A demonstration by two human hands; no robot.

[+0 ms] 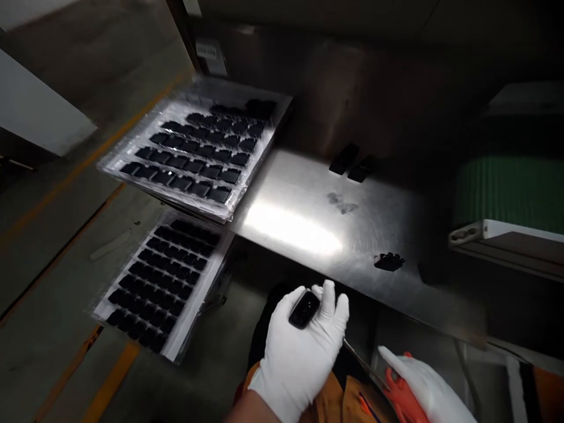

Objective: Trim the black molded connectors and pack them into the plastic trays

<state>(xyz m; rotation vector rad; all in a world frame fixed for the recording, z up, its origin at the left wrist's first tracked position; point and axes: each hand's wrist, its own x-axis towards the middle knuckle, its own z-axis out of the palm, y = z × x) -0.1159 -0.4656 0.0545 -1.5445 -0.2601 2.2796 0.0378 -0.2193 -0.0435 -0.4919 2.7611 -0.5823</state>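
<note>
My left hand (304,346), in a white glove, holds a small black plastic part (304,309) with rounded corners between the thumb and fingers, just in front of the metal bench's edge. At the lower right, my right hand (429,382), also white-gloved, is closed around a red-handled tool (399,390). The working end of this tool is not clear. On the bench (304,194), two flat black pieces (352,164) lie towards the back. A small cluster of black parts (389,261) rests nearer the front edge.
A clear plastic tray (176,202) with rows of black parts stands at the bench's left end. Lower down on the left is a second filled tray (176,346). To the right sits a green ribbed conveyor belt (511,194) with a white frame.
</note>
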